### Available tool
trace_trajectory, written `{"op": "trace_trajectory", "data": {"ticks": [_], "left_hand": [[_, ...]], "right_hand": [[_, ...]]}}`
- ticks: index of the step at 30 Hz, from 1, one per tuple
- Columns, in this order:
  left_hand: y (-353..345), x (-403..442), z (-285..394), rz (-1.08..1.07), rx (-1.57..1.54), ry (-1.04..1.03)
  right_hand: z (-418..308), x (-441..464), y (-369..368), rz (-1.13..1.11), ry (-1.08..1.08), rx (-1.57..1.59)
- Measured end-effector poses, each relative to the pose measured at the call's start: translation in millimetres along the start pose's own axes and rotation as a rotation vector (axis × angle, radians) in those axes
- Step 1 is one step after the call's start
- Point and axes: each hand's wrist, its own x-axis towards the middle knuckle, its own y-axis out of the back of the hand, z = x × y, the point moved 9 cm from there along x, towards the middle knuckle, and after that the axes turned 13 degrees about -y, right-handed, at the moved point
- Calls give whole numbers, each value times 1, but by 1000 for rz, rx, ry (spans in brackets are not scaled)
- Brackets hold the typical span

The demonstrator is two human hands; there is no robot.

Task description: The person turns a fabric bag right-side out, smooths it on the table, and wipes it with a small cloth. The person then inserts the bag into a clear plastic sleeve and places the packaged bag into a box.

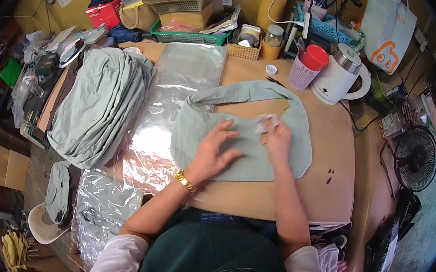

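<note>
A pale grey-green fabric shoulder bag (pixel 249 163) lies flat on the tan tabletop (pixel 334 143), its strap looped toward the far side. My left hand (pixel 216 150) is over the left part of the bag, open with fingers spread; whether it touches the fabric I cannot tell. My right hand (pixel 277 141) is closed around a small crumpled white cloth (pixel 265 124) just below the strap opening. Left of the bag, clear plastic sleeves (pixel 187 74) lie in a glossy layer. Beyond them is a thick pile of similar grey-green bags (pixel 100 97).
Behind the bag stand a white electric kettle (pixel 338 77), a lilac basket with a red cup (pixel 314 58), and a green basket (pixel 191 37). A small white cap (pixel 271 69) lies on the table. A black fan (pixel 416 158) is at the right, more plastic-wrapped fabric (pixel 106 209) at lower left.
</note>
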Motion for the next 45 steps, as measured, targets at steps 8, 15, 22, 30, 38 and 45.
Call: {"op": "trace_trajectory", "data": {"ticks": [8,15,22,30,38,45], "left_hand": [[14,-89,29,-312,-145,120],[22,-44,53,75,-243,148],[-4,-70,9,212,-825,534],[-38,-74,26,-37,-966,614],[-31,-51,36,-265,255,-92],[-33,-66,30,-433,344,45]], "right_hand": [[30,-101,20,-147,-439,212],[43,-117,-51,-312,-368,70],[34,-116,-35,-362,-321,79],[-38,-139,-37,-143,540,-666],[48,-74,46,-50,-249,-73],[13,-65,41,-89,-63,-297]]}}
